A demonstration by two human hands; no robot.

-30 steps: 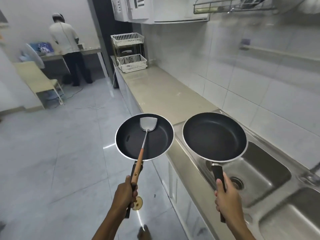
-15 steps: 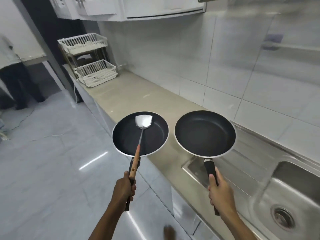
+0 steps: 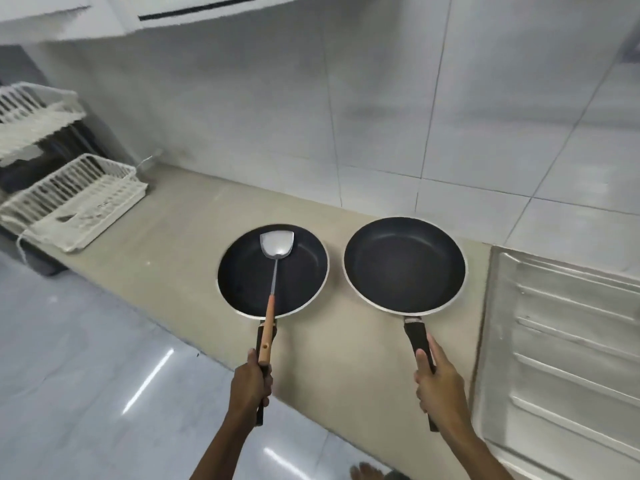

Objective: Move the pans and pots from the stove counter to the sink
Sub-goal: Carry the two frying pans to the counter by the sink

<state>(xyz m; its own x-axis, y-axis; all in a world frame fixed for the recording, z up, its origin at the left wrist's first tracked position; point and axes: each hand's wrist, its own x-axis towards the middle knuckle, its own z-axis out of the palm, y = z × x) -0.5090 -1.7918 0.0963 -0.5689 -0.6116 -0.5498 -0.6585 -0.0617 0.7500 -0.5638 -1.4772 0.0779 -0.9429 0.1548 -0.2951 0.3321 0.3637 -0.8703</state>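
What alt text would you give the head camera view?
Two hands each hold a black frying pan above a beige counter: left hand grips the left pan and a spatula, right hand the right pan.

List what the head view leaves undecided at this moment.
- Sink basin: cut off by the right edge; only the ribbed drainboard shows.
- Whether either pan touches the counter: unclear from this top-down angle.
- Left pan handle: mostly hidden by the spatula and left hand.
- Dish rack contents: motion-blurred.
- Right pan handle middle: covered by the right hand.
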